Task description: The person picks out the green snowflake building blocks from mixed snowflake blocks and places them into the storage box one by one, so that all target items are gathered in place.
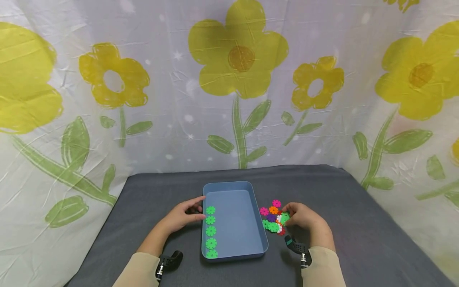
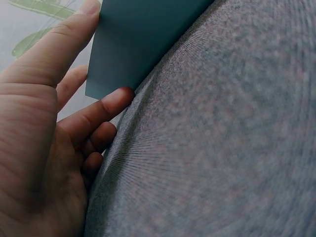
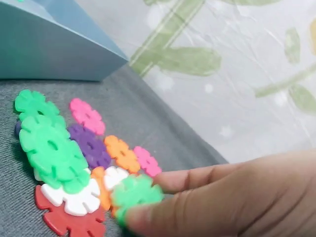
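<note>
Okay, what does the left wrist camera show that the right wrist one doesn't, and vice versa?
Only the left wrist view shows the left hand, touching the blue tray. Only the right wrist view shows the right hand, pinching a green piece, and a pile of pieces in green, pink, purple, orange, white and red. Both show part of the blue tray, the grey cloth and the pale backdrop with its green leaf print.

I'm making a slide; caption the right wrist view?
Right hand pinches a green piece at a colourful pile, blue tray behind.
</note>
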`<state>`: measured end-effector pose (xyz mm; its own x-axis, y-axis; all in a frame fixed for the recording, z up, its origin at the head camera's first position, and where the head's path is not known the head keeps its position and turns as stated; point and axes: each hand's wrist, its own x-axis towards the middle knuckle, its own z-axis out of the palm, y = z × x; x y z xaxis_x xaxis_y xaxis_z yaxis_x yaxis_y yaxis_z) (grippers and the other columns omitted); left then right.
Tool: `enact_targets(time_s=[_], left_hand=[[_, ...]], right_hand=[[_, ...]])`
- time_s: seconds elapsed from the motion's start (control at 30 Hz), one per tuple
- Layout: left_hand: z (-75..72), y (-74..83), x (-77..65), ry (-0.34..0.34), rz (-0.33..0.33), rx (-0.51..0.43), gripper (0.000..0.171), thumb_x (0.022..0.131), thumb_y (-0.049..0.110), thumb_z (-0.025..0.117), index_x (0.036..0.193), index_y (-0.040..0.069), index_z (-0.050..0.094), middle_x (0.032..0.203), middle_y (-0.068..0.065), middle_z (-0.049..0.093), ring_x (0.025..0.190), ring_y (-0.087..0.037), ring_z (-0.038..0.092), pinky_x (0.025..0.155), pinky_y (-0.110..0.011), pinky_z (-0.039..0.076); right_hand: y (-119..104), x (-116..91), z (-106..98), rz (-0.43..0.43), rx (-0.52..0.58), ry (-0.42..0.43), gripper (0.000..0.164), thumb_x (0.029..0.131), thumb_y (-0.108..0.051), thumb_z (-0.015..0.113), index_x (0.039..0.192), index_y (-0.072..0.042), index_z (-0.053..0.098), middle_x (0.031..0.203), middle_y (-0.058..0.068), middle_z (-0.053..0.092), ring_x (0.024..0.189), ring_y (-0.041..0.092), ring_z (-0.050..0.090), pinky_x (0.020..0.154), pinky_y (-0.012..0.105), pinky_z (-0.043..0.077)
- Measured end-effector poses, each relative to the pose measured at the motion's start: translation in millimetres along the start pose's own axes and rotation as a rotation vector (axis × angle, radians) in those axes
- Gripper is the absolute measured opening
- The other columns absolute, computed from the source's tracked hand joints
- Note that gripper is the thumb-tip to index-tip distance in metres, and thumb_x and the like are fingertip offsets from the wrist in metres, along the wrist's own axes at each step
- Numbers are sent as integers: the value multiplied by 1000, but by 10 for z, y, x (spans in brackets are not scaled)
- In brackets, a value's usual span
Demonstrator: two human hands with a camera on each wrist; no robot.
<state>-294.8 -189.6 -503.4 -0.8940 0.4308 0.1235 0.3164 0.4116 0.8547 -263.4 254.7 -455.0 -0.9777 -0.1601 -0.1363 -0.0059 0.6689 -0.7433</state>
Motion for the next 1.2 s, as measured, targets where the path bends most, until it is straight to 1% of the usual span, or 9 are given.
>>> enact_targets(time_s=[0.17,0.33,0.4,0.57,0.73,0.93,1.07,1.2], left_hand=[[-2,-2,0,1,5,1,70,94,27,78,154,9,48,114,-8,63,99,-24,54,84,-39,46],[2,-1,-1,4,8,2,69,94,27,79,153,9,49,114,-8,63,99,-24,54,84,-39,46],[2,-1,0,5,8,3,69,94,27,78,153,9,49,114,-8,63,99,-24,54,83,-38,46],[0,-9,10,4,7,6,68,94,27,78,153,9,49,114,-8,63,98,-24,54,84,-40,46],[-3,-10,15,1,4,12,69,94,28,78,153,8,49,113,-7,63,98,-24,55,85,-40,46],[1,-17,16,9,3,18,70,94,29,79,153,8,49,113,-7,63,99,-23,55,85,-40,46],[5,-18,13,8,2,15,70,94,28,79,153,8,49,113,-7,63,98,-24,55,84,-38,47],[10,-13,12,9,4,11,69,94,28,79,153,7,49,113,-8,63,98,-24,54,83,-38,46]], right_hand=[[51,74,35,-18,-36,62,21,87,1,76,107,0,69,87,8,55,81,25,51,73,41,45],[95,113,51,24,-93,134,21,92,-6,73,112,-2,70,91,9,59,83,26,56,76,44,49],[100,117,48,42,-92,145,26,91,-8,76,115,-3,70,93,10,60,84,27,56,77,46,50],[110,130,39,54,-85,130,38,84,-8,83,119,-2,70,98,12,61,88,29,55,82,49,49],[121,152,43,66,-112,150,33,86,-10,82,117,-3,72,95,10,60,86,27,55,79,46,49],[143,170,41,54,-119,197,30,88,-11,80,114,1,71,96,12,61,85,27,55,78,45,50],[160,183,51,61,-117,223,30,87,-11,80,111,3,71,93,12,60,84,27,54,76,41,48],[177,197,65,68,-111,231,30,84,-11,81,107,5,69,89,11,58,82,26,53,73,38,46]])
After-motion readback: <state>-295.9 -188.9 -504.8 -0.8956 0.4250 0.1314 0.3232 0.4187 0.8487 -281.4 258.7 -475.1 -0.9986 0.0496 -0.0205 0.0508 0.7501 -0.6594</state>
